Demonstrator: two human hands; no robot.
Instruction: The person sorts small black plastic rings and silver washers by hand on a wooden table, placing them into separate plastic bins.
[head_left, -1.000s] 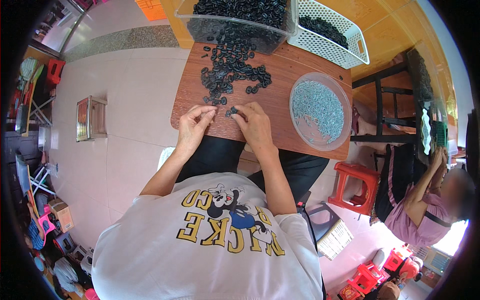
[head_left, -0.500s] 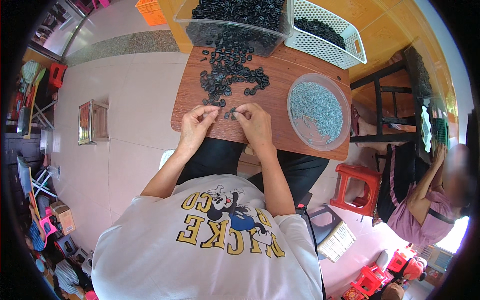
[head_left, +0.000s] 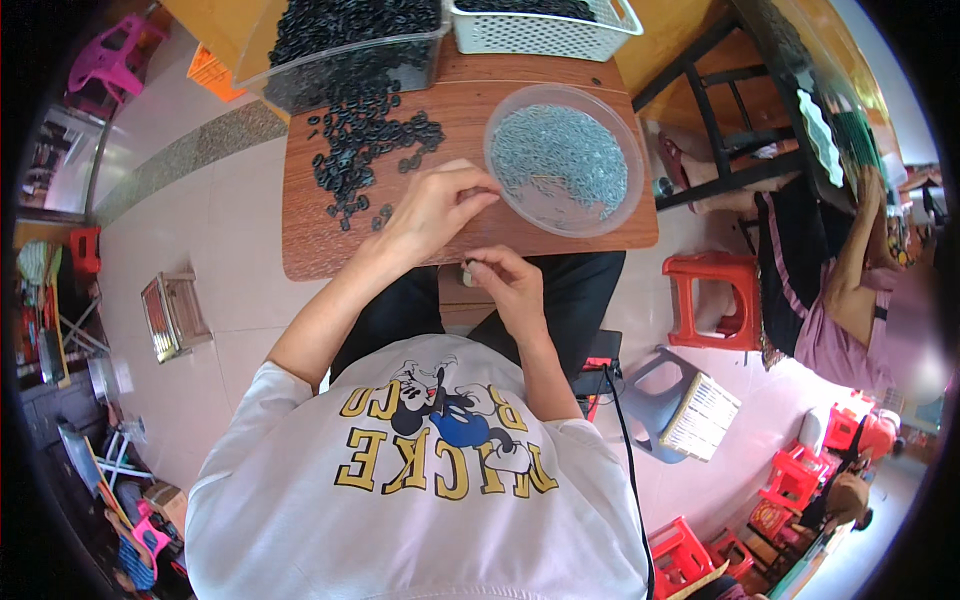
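Reaching for the clear bowl (head_left: 565, 160) of small blue-grey parts.
Left hand (head_left: 435, 205) at its rim, fingers pinched, hold unclear; right hand (head_left: 510, 285) curled over a small pale piece (head_left: 467, 277) below the tabletop (head_left: 320, 235) edge.

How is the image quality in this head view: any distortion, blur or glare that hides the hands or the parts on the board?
Head view: strong fisheye bending, black corners; the wooden board edges curve. Even daylight, soft shadows, no glare on the clear bowl. Left hand and right hand are sharp; the black rings read clearly. A seated person at the right rim is smeared.
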